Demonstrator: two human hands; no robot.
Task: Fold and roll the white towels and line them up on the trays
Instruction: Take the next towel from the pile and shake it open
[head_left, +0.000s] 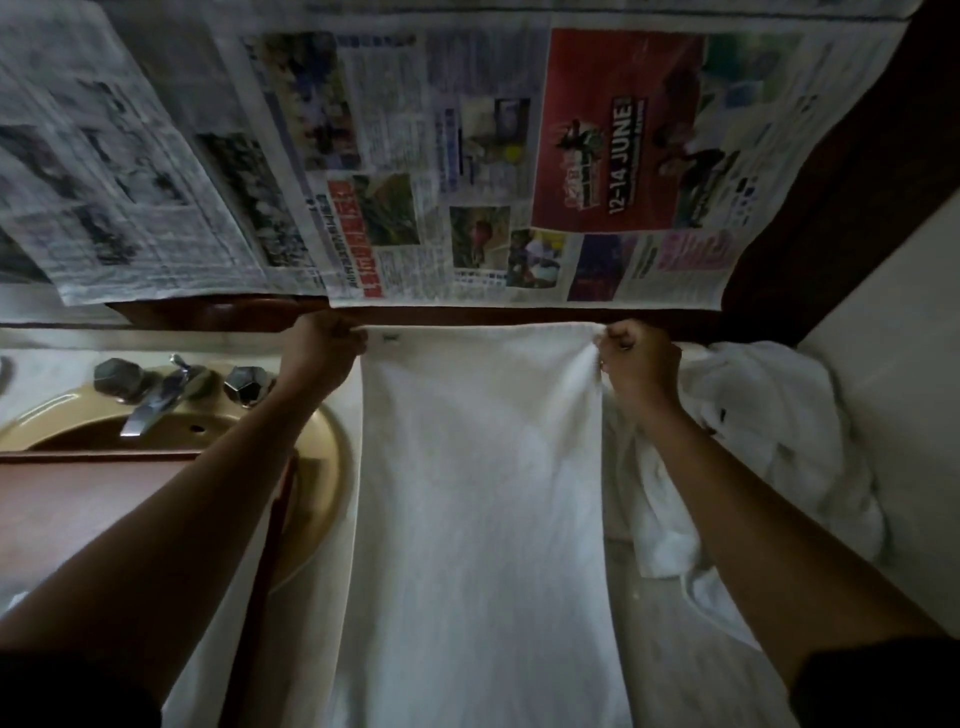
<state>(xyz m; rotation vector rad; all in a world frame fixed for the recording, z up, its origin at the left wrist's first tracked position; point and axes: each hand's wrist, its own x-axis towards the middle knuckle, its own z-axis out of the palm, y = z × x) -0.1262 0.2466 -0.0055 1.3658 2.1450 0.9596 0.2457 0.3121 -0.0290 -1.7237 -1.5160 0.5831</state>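
A long white towel (478, 493) lies stretched flat on the counter, running from the far edge toward me. My left hand (324, 351) pinches its far left corner, near a small label. My right hand (636, 364) grips the far right corner, where the cloth bunches. A brown tray (78, 509) lies over the sink at the left, partly hidden by my left forearm. A heap of crumpled white towels (763, 441) sits on the counter to the right of my right arm.
A tan sink (317, 467) with a chrome tap (156, 400) and two faceted knobs is at the left. Newspaper sheets (415, 156) cover the wall behind, above a dark wooden ledge (519, 314). A pale wall (893, 338) closes the right side.
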